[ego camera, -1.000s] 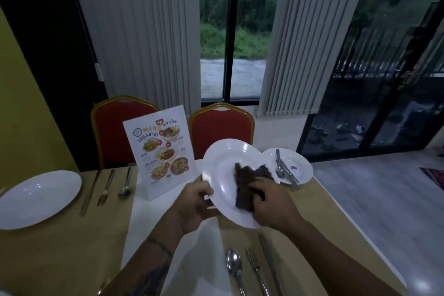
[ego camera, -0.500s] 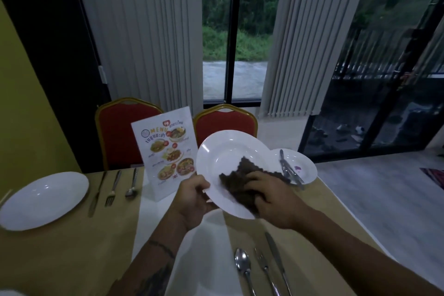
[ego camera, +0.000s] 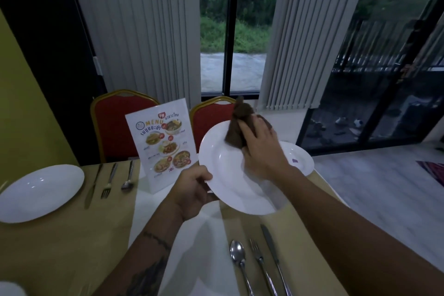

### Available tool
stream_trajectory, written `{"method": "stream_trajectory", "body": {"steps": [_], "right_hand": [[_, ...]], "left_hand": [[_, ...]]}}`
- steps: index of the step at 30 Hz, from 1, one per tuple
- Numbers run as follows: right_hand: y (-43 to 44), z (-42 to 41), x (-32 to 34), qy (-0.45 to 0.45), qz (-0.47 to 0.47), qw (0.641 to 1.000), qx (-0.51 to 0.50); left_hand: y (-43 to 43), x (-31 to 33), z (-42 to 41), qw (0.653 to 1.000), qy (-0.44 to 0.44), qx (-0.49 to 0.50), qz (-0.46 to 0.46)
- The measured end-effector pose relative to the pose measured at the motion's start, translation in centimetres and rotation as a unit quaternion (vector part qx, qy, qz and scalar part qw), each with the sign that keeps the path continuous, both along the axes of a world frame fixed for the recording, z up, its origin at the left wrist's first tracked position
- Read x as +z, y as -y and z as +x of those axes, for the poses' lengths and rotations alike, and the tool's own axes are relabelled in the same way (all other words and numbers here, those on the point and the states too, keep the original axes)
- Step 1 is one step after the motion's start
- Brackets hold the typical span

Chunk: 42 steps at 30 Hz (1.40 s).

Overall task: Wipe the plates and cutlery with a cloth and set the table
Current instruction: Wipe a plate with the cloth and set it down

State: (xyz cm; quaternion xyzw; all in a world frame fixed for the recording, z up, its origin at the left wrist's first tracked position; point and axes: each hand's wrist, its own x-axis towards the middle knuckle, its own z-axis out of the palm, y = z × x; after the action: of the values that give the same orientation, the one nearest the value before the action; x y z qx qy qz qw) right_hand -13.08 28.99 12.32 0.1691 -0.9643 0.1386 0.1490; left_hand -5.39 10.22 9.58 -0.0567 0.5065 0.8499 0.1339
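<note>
We hold the round white ceramic plate (ego camera: 230,175) tilted above the worktop (ego camera: 60,247). Our left hand (ego camera: 192,190) clamps its near-left rim; our right hand (ego camera: 262,151) presses the dark brown cloth (ego camera: 237,125) on its far edge, closed around it. Under the plate lie 1 steel spoon (ego camera: 237,255), 1 steel fork (ego camera: 258,255) and 1 steel knife (ego camera: 270,243). A second white plate (ego camera: 40,192) sits far left, the printed menu card (ego camera: 163,142) stands between.
</note>
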Motion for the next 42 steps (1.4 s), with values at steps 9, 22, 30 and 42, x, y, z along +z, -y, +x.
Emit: {"method": "stream_trajectory", "body": {"steps": [9,22,30,42], "right_hand": [[-6.0,0.4,1.5,0.224,-0.416,0.876,-0.099],[-3.6,1.7,-0.1,0.023,-0.184,0.980,-0.071],[1.1,6.1,-2.4,0.032,-0.223,0.962,0.154],[0.8,5.4,-2.5,0.028,-0.237,0.971,-0.003]], "left_hand": [[0.6,-0.4,2.8,0.994,-0.051,-0.047,0.087],[-3.5,4.3,-0.3,0.997,-0.048,-0.054,-0.018],[-3.2,5.6,-2.1,0.990,-0.056,0.002,0.131],[-4.7,4.1,0.2,0.997,-0.029,-0.019,0.072]]}}
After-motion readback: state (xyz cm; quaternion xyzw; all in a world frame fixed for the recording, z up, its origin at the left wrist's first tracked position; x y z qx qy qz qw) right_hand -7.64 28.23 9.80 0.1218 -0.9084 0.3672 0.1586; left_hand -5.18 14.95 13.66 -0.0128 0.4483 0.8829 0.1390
